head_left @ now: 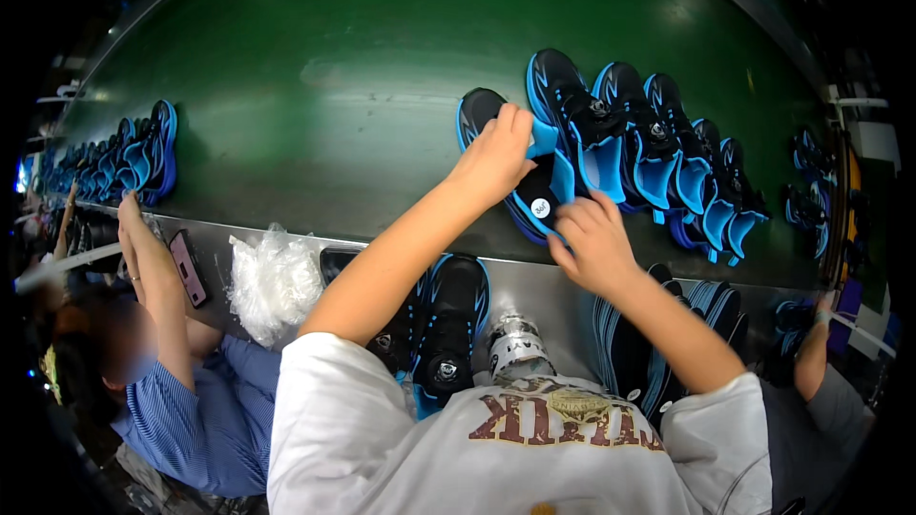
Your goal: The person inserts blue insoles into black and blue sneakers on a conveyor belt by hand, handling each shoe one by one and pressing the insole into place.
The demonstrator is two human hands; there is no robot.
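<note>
A black sneaker (478, 113) with a blue sole rim lies on the green belt, its toe pointing away from me. My left hand (496, 157) is closed on its light-blue tongue, pulling the opening wide. Inside, a dark insole with a round white mark (540, 208) shows. At the heel, my right hand (593, 236) has its fingers curled at the light-blue collar. My left hand hides the sneaker's middle. Right beside it stands another black and blue sneaker (556, 73), with several matching sneakers (658, 138) lined up further right.
More sneakers (153, 157) stand at the far left, where a person in a blue shirt (196, 415) sits. Along the belt's near edge are crumpled clear plastic (275, 281), a phone (187, 267), a dark sneaker (453, 315) and striped insoles (701, 315). Another person's arm (813, 353) shows at right.
</note>
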